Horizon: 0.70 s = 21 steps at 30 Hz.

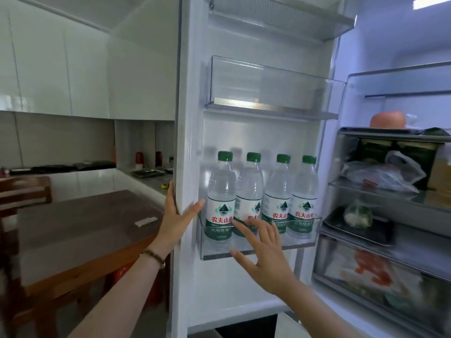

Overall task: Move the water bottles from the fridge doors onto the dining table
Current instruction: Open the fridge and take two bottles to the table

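Several clear water bottles [262, 191] with green caps and red-and-green labels stand upright in a row in the lower clear bin [256, 251] of the open fridge door [189, 98]. My left hand [177, 217] grips the door's outer edge, thumb on the inside face next to the leftmost bottle. My right hand [262, 252] is open with fingers spread, just in front of the bin, its fingertips close to the second bottle's label; I cannot tell if they touch. The wooden dining table [80, 230] stands to the left, behind the door.
An empty clear door bin [273, 86] hangs above the bottles. Fridge shelves [390, 189] to the right hold bagged food and drawers. A small white object [146, 221] lies on the table, a wooden chair [24, 189] stands beyond it, and a counter [148, 175] holds jars.
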Available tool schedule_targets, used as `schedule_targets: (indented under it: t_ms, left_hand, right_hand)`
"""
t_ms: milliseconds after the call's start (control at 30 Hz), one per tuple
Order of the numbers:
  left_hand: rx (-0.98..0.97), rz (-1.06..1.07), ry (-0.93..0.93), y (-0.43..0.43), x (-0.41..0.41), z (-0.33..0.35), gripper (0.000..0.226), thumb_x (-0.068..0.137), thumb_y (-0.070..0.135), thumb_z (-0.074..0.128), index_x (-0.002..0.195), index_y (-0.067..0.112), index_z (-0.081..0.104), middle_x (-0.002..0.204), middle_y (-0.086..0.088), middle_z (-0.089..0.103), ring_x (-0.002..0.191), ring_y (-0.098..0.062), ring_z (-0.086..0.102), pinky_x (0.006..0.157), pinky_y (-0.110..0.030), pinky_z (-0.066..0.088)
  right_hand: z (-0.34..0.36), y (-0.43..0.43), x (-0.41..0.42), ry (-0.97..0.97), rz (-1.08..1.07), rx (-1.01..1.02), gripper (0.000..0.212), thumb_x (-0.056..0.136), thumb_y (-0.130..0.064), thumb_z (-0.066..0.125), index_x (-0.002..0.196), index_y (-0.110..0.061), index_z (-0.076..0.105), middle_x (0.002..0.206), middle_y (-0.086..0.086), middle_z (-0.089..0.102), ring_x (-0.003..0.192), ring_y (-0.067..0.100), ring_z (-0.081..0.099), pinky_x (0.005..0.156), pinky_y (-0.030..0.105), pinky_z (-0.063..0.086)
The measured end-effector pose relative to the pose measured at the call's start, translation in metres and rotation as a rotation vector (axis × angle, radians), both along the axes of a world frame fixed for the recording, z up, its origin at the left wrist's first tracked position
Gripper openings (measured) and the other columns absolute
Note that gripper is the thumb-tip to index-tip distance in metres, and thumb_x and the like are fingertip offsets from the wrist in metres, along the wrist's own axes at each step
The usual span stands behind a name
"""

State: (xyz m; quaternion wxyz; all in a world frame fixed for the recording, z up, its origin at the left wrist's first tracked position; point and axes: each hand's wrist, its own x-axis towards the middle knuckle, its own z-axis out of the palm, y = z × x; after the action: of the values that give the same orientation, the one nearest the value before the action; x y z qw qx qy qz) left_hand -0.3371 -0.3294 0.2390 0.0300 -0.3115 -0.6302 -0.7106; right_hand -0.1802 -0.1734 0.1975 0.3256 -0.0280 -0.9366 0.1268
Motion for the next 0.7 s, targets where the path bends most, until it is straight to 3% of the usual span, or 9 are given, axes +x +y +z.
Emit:
schedule_targets:
  t_ms: [167, 300, 367, 433, 467, 533, 633, 700]
  left_hand:
    - [-0.017, 0.011, 0.008, 0.000, -0.015, 0.000, 0.101, 0.065, 0.051, 0.068, 0.147, 0.037, 0.010, 0.154, 0.006, 0.024, 0.132, -0.011, 0.034, 0.103, -0.032, 0.031]
    - [-0.009, 0.188, 0.072, 0.004, -0.006, -0.001, 0.103, 0.068, 0.055, 0.068, 0.147, 0.036, 0.006, 0.157, 0.008, 0.012, 0.142, -0.011, 0.017, 0.111, -0.035, 0.023]
    - [0.061, 0.382, 0.301, 0.007, 0.010, 0.006, 0.097, 0.075, 0.057, 0.064, 0.148, 0.032, 0.006, 0.157, 0.009, 0.007, 0.141, -0.002, 0.010, 0.113, -0.025, 0.016]
    - [0.108, 0.434, 0.599, 0.014, 0.028, 0.022, 0.084, 0.082, 0.055, 0.054, 0.147, 0.027, 0.010, 0.156, 0.007, 0.010, 0.143, -0.002, 0.010, 0.113, -0.014, 0.013]
    - [0.087, 0.406, 0.714, 0.018, 0.036, 0.031, 0.079, 0.085, 0.054, 0.050, 0.147, 0.026, 0.011, 0.156, 0.011, 0.010, 0.144, -0.005, 0.011, 0.114, -0.014, 0.013]
    - [-0.002, 0.317, 0.804, 0.031, 0.049, 0.046, 0.073, 0.087, 0.051, 0.046, 0.147, 0.033, 0.008, 0.154, 0.025, 0.005, 0.144, -0.004, 0.010, 0.114, -0.013, 0.012]
    - [-0.059, 0.213, 0.564, 0.051, 0.055, 0.055, 0.067, 0.086, 0.060, 0.041, 0.140, 0.048, 0.004, 0.153, 0.024, 0.008, 0.139, 0.006, 0.011, 0.110, -0.012, 0.016]
    - [-0.060, 0.195, 0.330, 0.060, 0.051, 0.055, 0.063, 0.086, 0.062, 0.037, 0.141, 0.043, 0.013, 0.149, 0.018, 0.021, 0.132, 0.004, 0.022, 0.104, -0.019, 0.023]
  right_hand:
    - [-0.003, -0.004, -0.021, 0.134, -0.026, 0.003, 0.058, 0.086, -0.070, 0.028, 0.137, -0.045, 0.035, 0.131, -0.011, 0.038, 0.132, 0.004, 0.020, 0.118, 0.047, 0.013]
    - [0.001, -0.003, -0.021, 0.156, 0.025, -0.076, 0.053, 0.084, -0.070, 0.032, 0.132, -0.049, 0.037, 0.128, -0.018, 0.032, 0.128, 0.002, 0.023, 0.110, 0.043, 0.030]
    - [0.012, -0.001, -0.019, 0.201, 0.106, -0.197, 0.048, 0.082, -0.068, 0.041, 0.127, -0.053, 0.034, 0.129, -0.020, 0.027, 0.128, 0.002, 0.028, 0.104, 0.029, 0.038]
    - [0.028, 0.003, -0.020, 0.321, 0.164, -0.328, 0.050, 0.083, -0.058, 0.050, 0.128, -0.052, 0.030, 0.135, -0.018, 0.025, 0.131, 0.000, 0.027, 0.104, 0.010, 0.029]
    - [0.038, 0.006, -0.021, 0.360, 0.194, -0.411, 0.053, 0.086, -0.052, 0.052, 0.132, -0.047, 0.028, 0.140, -0.016, 0.024, 0.134, 0.000, 0.025, 0.105, 0.006, 0.024]
    - [0.059, 0.011, -0.025, 0.363, 0.286, -0.617, 0.062, 0.087, -0.048, 0.052, 0.141, -0.037, 0.022, 0.148, -0.013, 0.022, 0.138, 0.000, 0.023, 0.111, 0.013, 0.021]
    - [0.085, 0.019, -0.035, 0.304, 0.391, -0.791, 0.071, 0.082, -0.049, 0.049, 0.144, -0.038, 0.018, 0.148, -0.023, 0.022, 0.136, -0.006, 0.021, 0.112, 0.023, 0.021]
    - [0.096, 0.026, -0.043, 0.270, 0.418, -0.801, 0.067, 0.085, -0.051, 0.045, 0.144, -0.038, 0.017, 0.144, -0.027, 0.022, 0.133, -0.009, 0.020, 0.109, 0.021, 0.020]
